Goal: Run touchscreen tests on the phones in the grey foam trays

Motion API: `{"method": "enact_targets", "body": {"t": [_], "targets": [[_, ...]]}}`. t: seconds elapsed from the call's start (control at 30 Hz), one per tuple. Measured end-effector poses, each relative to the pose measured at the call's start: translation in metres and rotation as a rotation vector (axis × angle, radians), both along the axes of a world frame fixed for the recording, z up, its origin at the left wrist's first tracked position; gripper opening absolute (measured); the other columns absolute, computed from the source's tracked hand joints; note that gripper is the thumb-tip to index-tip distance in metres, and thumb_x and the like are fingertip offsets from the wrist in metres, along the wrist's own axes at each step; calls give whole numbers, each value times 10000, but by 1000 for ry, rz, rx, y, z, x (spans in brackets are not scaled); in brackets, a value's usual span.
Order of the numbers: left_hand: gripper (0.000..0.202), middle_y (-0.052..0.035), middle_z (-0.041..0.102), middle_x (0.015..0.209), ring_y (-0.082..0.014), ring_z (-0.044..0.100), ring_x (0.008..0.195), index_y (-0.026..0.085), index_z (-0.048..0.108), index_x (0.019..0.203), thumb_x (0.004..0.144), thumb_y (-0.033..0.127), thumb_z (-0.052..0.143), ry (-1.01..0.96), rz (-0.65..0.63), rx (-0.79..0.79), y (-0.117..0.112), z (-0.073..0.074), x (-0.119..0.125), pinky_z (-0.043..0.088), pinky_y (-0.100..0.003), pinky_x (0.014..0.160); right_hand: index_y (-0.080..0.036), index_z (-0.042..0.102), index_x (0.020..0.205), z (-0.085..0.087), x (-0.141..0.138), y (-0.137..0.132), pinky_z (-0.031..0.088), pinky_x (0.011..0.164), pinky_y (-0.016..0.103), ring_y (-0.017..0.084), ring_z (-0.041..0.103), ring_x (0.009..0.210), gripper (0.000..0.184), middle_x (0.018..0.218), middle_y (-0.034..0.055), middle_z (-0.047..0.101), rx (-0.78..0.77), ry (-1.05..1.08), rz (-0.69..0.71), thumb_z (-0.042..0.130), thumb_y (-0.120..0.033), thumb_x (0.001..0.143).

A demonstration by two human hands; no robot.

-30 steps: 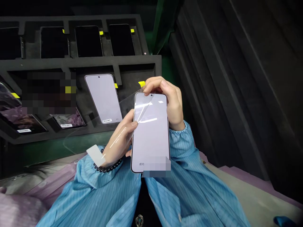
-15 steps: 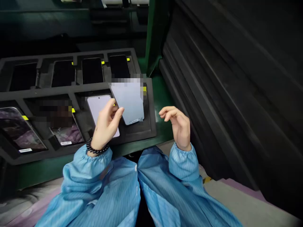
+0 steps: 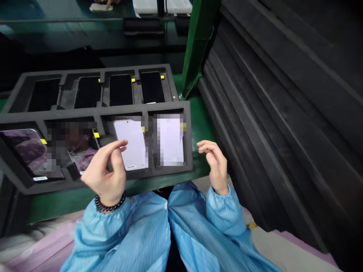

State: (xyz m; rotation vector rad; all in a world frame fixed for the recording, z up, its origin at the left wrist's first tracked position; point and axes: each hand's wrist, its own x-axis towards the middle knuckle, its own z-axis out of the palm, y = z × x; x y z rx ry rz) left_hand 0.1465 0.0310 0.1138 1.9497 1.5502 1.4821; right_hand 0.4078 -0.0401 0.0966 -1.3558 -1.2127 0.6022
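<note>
My left hand (image 3: pixel 109 170), a black coiled band at its wrist, hovers at the left edge of a smartphone (image 3: pixel 133 147) with a lit white screen. Its thumb and fingers are apart and hold nothing. A second lit smartphone (image 3: pixel 171 141), partly pixelated, lies in the rightmost front compartment of the black foam tray (image 3: pixel 121 109). Right of the tray, over the green bench, my right hand (image 3: pixel 215 162) is empty with loosely bent fingers. Farther left in the front row lie dark-screened phones, one of them this phone (image 3: pixel 25 151) with a yellow tab and white label.
Several dark phones (image 3: pixel 121 90) fill the tray's back row. A green post (image 3: pixel 195 49) rises behind the tray's right end. Stacked black trays (image 3: pixel 255 113) stand close on the right. Across the back, a person's hand (image 3: pixel 108 3) shows beside white items.
The rightmost lit phone, tilted beside my left hand before, now lies in its compartment. My left hand has drawn away to the left. The view has shifted slightly.
</note>
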Motion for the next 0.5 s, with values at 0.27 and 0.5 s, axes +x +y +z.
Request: {"method": "enact_targets", "body": {"t": [0.27, 0.5], "targets": [[464, -66, 509, 1556, -278, 434, 1484, 316, 611, 1413, 967, 235, 512, 440, -149, 187, -45, -83, -69, 193, -553, 1335, -309, 690, 1263, -49, -35, -12, 306, 1258, 534, 262, 504, 1358, 313, 1524, 72, 509, 177, -872, 121, 546, -278, 986], [507, -12, 230, 1714, -249, 184, 1602, 350, 457, 1521, 1015, 374, 424, 540, -134, 142, -49, -93, -73, -21, -489, 1354, -324, 631, 1397, -64, -34, -11, 262, 1272, 573, 287, 503, 1359, 442, 1566, 69, 494, 143, -963, 167, 561, -324, 961]]}}
